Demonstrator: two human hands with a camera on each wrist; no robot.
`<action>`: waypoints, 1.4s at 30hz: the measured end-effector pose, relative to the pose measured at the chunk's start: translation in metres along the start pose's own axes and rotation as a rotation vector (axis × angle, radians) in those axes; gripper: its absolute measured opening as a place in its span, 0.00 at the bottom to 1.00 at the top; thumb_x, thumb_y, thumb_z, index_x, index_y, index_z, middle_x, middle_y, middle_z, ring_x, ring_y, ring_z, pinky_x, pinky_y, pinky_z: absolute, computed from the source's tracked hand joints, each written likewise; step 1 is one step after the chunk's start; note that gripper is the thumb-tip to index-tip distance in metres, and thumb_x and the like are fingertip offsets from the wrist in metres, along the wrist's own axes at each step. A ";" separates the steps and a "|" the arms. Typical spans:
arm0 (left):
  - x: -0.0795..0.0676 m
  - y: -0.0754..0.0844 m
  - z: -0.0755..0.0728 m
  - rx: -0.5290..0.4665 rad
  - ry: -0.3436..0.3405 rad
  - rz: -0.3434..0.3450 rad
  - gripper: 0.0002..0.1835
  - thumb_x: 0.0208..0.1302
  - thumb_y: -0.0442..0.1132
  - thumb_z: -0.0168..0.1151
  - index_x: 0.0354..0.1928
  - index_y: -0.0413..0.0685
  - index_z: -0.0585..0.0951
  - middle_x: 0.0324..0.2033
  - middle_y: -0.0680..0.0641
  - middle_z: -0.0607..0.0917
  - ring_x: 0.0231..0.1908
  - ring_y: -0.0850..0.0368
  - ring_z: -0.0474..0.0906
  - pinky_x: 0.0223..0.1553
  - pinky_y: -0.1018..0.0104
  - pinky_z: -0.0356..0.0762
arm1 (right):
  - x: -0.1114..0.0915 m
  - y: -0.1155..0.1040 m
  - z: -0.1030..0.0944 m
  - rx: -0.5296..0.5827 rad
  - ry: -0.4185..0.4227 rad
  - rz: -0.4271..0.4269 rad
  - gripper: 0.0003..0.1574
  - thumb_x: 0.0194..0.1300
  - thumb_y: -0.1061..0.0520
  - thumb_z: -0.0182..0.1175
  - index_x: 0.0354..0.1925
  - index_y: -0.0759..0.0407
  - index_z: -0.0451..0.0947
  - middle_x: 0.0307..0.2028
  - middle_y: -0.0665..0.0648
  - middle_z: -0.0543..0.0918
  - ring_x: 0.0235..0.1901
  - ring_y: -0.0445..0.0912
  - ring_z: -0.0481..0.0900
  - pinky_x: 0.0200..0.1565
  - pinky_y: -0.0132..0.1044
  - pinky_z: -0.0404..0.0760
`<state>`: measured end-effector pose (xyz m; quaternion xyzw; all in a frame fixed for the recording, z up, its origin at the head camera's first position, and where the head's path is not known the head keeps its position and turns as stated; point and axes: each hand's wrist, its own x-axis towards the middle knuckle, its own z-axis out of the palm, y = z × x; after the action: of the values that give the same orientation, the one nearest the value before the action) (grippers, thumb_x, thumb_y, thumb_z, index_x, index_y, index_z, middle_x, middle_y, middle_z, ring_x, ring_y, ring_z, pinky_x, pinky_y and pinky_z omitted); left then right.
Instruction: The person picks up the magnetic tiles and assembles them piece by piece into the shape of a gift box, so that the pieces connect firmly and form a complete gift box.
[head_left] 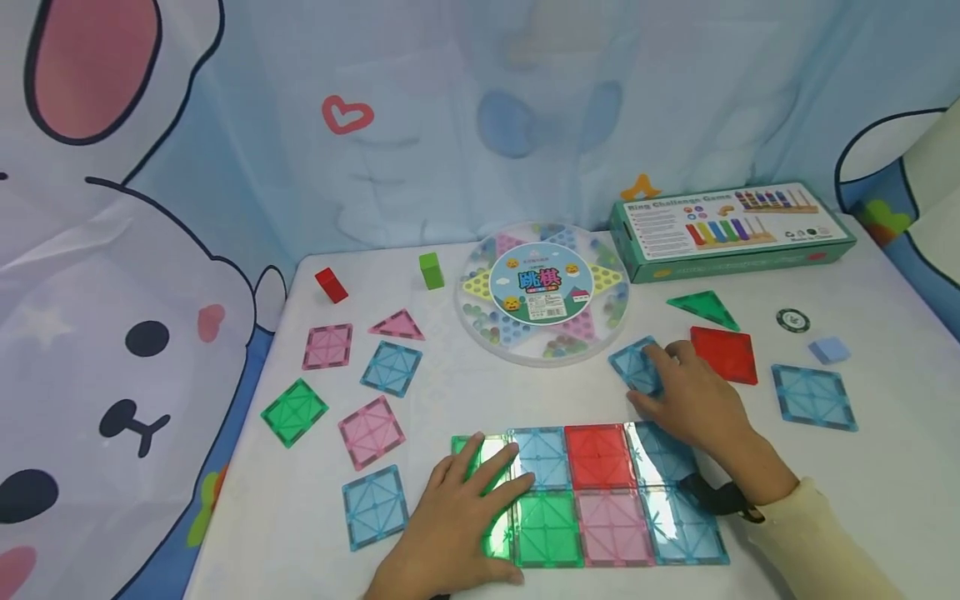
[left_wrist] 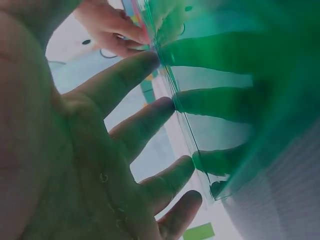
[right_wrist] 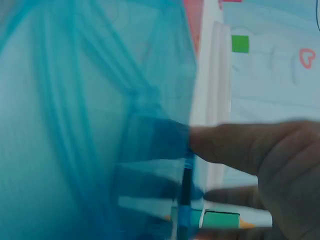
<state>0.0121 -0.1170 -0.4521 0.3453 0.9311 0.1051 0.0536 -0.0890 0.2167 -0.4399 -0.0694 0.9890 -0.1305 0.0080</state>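
Note:
Translucent magnetic tiles lie in two joined rows at the front of the table. My left hand (head_left: 457,521) rests with spread fingers on the green tiles at the left end; its straight fingers (left_wrist: 142,130) touch green plastic in the left wrist view. Above the right end, my right hand (head_left: 697,400) pinches a separate blue square tile (head_left: 628,367) between thumb and fingers. Under that wrist lie blue tiles (head_left: 682,525). Between the ends sit a red tile (head_left: 598,457), a pink tile (head_left: 617,527) and a green tile (head_left: 550,529). A blue tile (right_wrist: 90,125) fills much of the right wrist view.
Loose tiles lie left, including a green square (head_left: 294,412) and a pink triangle (head_left: 397,325). A round Chinese checkers box (head_left: 480,333) and a ring game box (head_left: 735,229) stand behind. Right are a red tile (head_left: 723,356), green triangle (head_left: 705,308) and blue tile (head_left: 813,397).

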 end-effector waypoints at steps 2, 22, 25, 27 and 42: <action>0.000 0.000 0.000 -0.001 0.000 0.003 0.55 0.37 0.82 0.53 0.71 0.73 0.55 0.73 0.56 0.47 0.71 0.40 0.41 0.57 0.39 0.60 | -0.003 0.002 -0.002 0.026 -0.023 -0.044 0.52 0.45 0.44 0.74 0.64 0.60 0.65 0.57 0.71 0.66 0.51 0.66 0.71 0.37 0.57 0.80; -0.006 0.003 -0.004 -0.036 0.008 -0.006 0.49 0.36 0.81 0.57 0.66 0.78 0.63 0.72 0.58 0.53 0.71 0.41 0.43 0.57 0.40 0.61 | -0.014 -0.032 0.002 0.146 -0.201 -0.344 0.37 0.54 0.40 0.67 0.62 0.44 0.72 0.64 0.54 0.69 0.58 0.54 0.71 0.47 0.53 0.78; -0.006 0.003 -0.004 -0.033 0.013 -0.009 0.49 0.35 0.81 0.57 0.66 0.78 0.64 0.72 0.58 0.53 0.71 0.41 0.43 0.56 0.40 0.61 | -0.020 -0.036 0.006 0.135 -0.188 -0.331 0.42 0.53 0.37 0.67 0.64 0.46 0.69 0.66 0.55 0.66 0.59 0.55 0.70 0.48 0.53 0.78; -0.007 0.003 -0.003 -0.036 0.016 -0.006 0.49 0.36 0.81 0.56 0.66 0.77 0.64 0.72 0.58 0.53 0.71 0.41 0.42 0.56 0.40 0.61 | -0.023 -0.038 0.009 0.127 -0.176 -0.327 0.45 0.53 0.37 0.67 0.66 0.48 0.67 0.67 0.56 0.64 0.60 0.56 0.70 0.49 0.53 0.77; -0.096 -0.042 -0.018 -0.053 0.019 -0.538 0.52 0.36 0.63 0.75 0.68 0.69 0.63 0.70 0.58 0.57 0.67 0.52 0.56 0.53 0.39 0.63 | -0.080 0.016 -0.007 0.214 -0.165 -0.120 0.70 0.33 0.21 0.66 0.71 0.40 0.53 0.65 0.59 0.60 0.58 0.60 0.60 0.45 0.65 0.73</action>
<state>0.0548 -0.2133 -0.4414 0.0831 0.9867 0.1146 0.0800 -0.0124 0.2455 -0.4375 -0.1375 0.9594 -0.2295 0.0890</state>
